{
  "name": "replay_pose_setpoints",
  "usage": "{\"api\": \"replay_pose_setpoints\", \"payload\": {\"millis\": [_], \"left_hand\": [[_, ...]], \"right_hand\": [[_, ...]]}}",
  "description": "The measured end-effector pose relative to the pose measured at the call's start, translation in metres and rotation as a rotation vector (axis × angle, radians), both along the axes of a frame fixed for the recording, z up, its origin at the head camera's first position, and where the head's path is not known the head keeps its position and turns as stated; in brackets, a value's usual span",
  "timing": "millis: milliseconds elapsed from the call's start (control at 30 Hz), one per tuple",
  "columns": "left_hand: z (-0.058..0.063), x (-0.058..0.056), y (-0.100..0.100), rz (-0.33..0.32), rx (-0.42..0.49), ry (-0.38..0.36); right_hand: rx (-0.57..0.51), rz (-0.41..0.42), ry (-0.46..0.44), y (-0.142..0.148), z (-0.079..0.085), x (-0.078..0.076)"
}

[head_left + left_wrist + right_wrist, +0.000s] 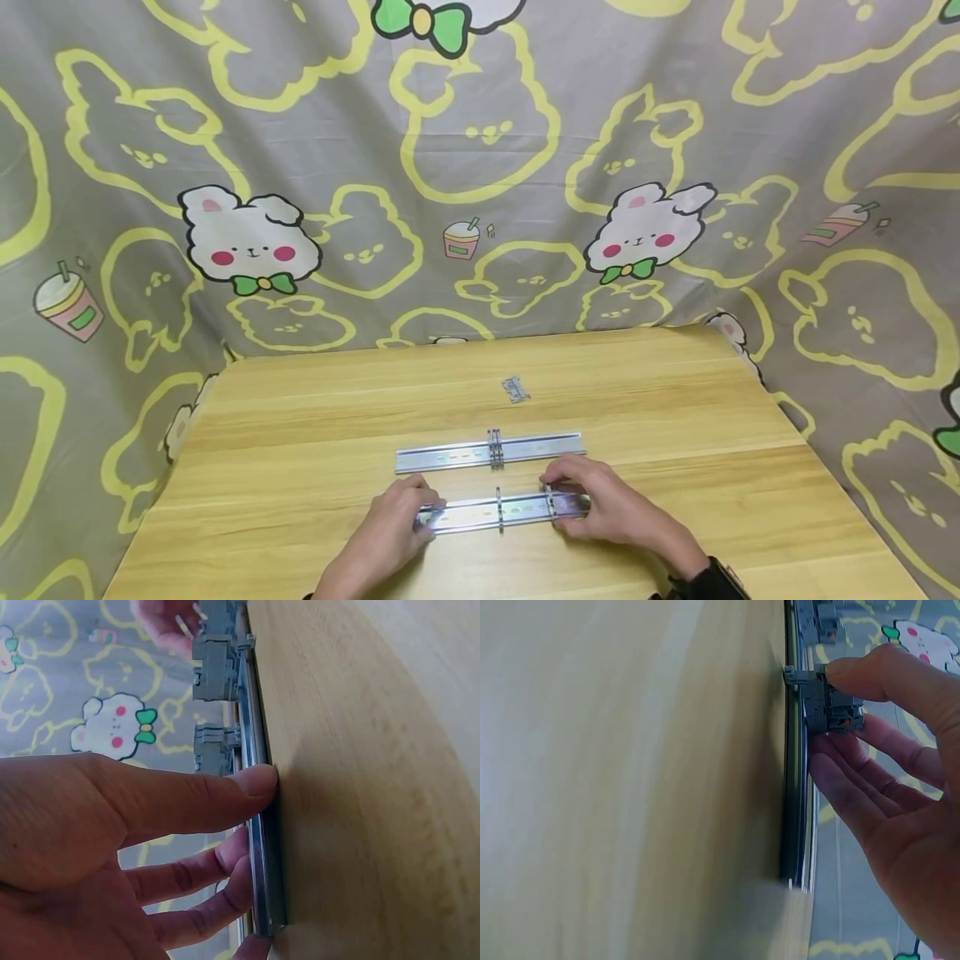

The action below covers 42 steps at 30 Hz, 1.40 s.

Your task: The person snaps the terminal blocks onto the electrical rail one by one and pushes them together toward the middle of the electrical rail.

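Observation:
A slotted metal DIN rail (465,516) lies across the near part of the table, two thin grey plastic rail blocks standing on it. My left hand (393,521) holds its left end, the thumb along the near edge and fingers at the far edge, as the left wrist view shows on the rail (259,877). Near the right end, my right hand (611,504) pinches the right-hand grey block (825,701) between thumb and fingers. The other block (500,508) stands near the rail's middle, apart from both hands.
Behind lies a second DIN rail (442,457) with a close group of grey blocks (495,450) near its middle. Farther back, small loose grey pieces (515,389) lie on the wooden table (315,400). A patterned curtain (360,308) hangs behind and at both sides.

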State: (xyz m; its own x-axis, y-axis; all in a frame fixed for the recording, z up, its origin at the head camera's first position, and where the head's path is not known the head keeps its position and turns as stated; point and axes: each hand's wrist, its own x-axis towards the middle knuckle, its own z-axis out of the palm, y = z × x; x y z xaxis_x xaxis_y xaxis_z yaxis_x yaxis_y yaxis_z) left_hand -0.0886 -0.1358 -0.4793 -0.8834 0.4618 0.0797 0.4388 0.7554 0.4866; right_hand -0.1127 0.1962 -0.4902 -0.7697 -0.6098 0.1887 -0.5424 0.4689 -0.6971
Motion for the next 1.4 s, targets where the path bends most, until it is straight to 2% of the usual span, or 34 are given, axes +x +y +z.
{"api": "replay_pose_setpoints", "payload": {"millis": [133, 733, 933, 1400], "left_hand": [[0.0, 0.0, 0.0, -0.001, 0.0, -0.005], [0.002, 0.0, 0.001, -0.009, -0.007, -0.011], [0.002, -0.001, 0.001, -0.007, 0.003, -0.001], [0.003, -0.001, 0.0, -0.005, 0.009, -0.014]], "right_hand": [[0.004, 0.017, 0.036, -0.011, 0.001, 0.001], [0.04, 0.012, 0.04, -0.045, -0.001, 0.003], [0.03, 0.014, 0.06, -0.051, -0.002, 0.002], [0.045, 0.007, 0.023, -0.056, 0.0, 0.003]]}}
